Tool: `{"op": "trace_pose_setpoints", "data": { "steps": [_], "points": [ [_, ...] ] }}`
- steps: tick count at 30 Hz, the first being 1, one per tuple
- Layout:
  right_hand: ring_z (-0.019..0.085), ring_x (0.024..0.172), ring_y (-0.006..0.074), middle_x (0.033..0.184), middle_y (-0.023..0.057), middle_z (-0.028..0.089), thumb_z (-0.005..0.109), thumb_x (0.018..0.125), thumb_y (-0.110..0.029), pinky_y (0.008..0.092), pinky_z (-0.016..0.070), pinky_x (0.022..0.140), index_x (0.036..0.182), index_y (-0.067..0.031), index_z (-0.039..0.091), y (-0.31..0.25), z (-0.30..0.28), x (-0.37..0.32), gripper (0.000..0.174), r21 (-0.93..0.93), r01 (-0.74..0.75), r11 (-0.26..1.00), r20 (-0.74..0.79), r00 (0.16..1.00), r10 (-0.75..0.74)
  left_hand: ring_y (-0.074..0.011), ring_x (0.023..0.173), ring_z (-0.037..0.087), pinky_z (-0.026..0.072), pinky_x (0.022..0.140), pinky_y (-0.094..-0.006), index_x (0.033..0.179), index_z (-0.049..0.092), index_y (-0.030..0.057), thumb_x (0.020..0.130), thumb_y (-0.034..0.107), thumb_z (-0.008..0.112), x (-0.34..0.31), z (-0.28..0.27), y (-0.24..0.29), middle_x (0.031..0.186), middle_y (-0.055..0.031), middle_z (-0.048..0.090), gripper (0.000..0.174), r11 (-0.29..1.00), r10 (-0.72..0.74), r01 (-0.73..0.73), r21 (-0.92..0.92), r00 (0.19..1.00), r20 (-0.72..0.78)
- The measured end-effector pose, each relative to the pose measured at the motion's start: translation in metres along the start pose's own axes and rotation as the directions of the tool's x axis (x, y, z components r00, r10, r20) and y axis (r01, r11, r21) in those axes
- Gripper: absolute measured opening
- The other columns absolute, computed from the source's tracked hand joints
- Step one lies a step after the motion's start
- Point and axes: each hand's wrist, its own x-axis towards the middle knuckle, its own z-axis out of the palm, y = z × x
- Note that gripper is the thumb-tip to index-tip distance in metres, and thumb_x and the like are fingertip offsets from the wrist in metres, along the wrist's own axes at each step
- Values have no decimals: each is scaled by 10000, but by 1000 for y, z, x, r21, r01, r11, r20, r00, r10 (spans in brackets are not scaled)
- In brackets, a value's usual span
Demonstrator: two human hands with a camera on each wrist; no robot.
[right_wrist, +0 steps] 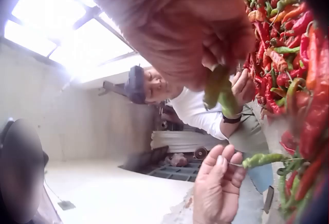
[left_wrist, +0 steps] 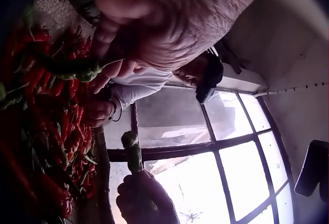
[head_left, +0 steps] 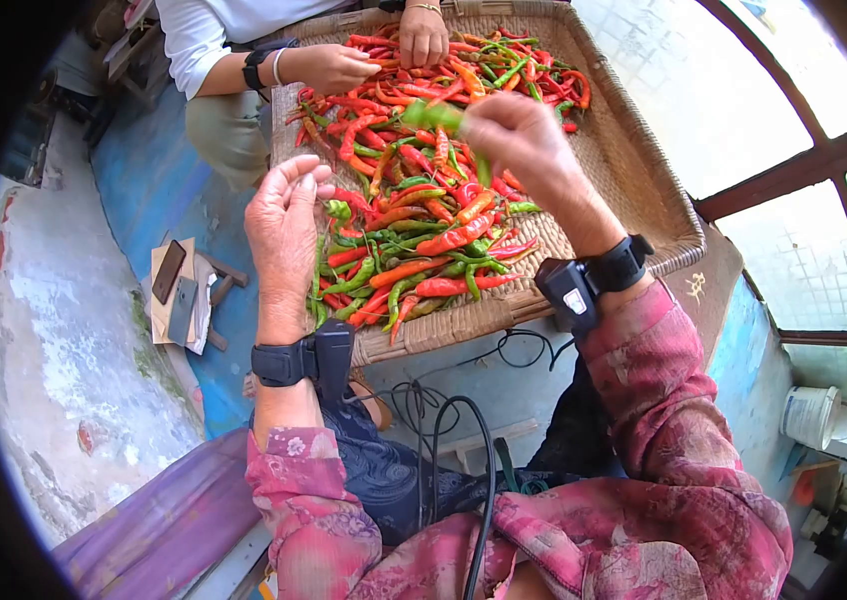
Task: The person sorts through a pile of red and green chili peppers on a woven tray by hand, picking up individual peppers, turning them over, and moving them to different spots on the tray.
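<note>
My left hand (head_left: pixel 287 215) is at the left edge of the pepper pile, thumb and fingertips pinching the thin stem of a green chili pepper (right_wrist: pixel 264 159). That pepper also shows below the palm in the left wrist view. Over the middle of the heap, my right hand (head_left: pixel 524 145) is blurred and grips green chili peppers (right_wrist: pixel 218 87); their ends stick out past the fingers. Red, orange and green chili peppers (head_left: pixel 454 238) lie heaped beneath both hands on a woven tray (head_left: pixel 634 150).
Across the tray, another person's hands (head_left: pixel 424 38) work at the far part of the heap. Black cables (head_left: pixel 489 440) hang near my lap. Two phones (head_left: pixel 182 310) lie on a small stool at the left. A white bucket (head_left: pixel 811 417) stands at the right, below the windows.
</note>
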Motion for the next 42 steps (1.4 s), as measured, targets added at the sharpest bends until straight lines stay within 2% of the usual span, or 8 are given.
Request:
{"op": "trace_pose_setpoints", "data": {
  "steps": [3,11,17,19,21,29,33,42],
  "points": [
    [592,609,110,723,70,629,623,858,-152,216,487,534,1022,52,593,1,6,7,263,239,48,970,-335,942,36,-95,790,601,488,692,-224,1082,576,21,921,89,514,-6,4,11,959,-64,640,185,998,-16,15,-63,999,-31],
    [619,810,223,973,155,634,662,806,-172,330,499,726,1091,-4,577,4,65,-32,341,-315,481,818,243,874,-421,-138,848,612,523,736,-264,1112,547,43,902,108,556,-10,1,17,1036,-89,628,220,897,-56,84,-435,996,76],
    [522,600,137,647,52,545,639,840,-162,304,438,561,919,9,552,-14,66,-30,207,-159,146,976,449,891,-60,-152,867,611,520,741,-273,1146,520,24,935,211,521,-8,-15,30,1038,-88,622,282,889,-88,116,-443,993,82],
    [496,590,59,672,-13,543,611,877,-205,224,423,518,930,0,566,-12,64,-26,217,-13,-39,999,561,827,39,-227,848,639,519,723,-319,1123,557,45,923,233,524,-2,-26,18,981,-130,651,276,948,-110,91,-303,993,-44],
    [511,570,53,673,-9,550,611,876,-229,205,431,486,945,-4,577,-17,56,-26,237,-98,-181,979,629,751,202,-331,829,636,509,713,-393,1040,604,77,876,196,551,-2,-35,10,893,-194,652,209,574,215,-185,797,974,71],
    [636,712,161,844,117,647,565,904,-283,268,536,643,1036,-4,533,-2,18,7,310,813,-152,562,25,974,227,-400,858,599,480,725,-464,1082,555,98,790,129,559,-12,-18,-36,865,-216,631,294,193,-224,-232,953,935,273],
    [610,694,130,897,121,647,527,923,-306,238,512,601,1223,49,449,-6,36,-19,471,556,-452,698,330,890,313,-394,774,604,480,686,-456,1125,519,83,754,79,562,-11,-14,-32,807,-213,621,374,254,-100,-332,909,925,366],
    [627,637,231,734,167,633,609,851,-290,360,495,596,976,43,596,7,81,-47,356,72,108,992,329,936,-125,-63,696,551,470,597,-205,1225,421,-4,825,110,560,-15,-3,19,885,-34,555,438,964,-215,255,-71,910,354]
  ]
}}
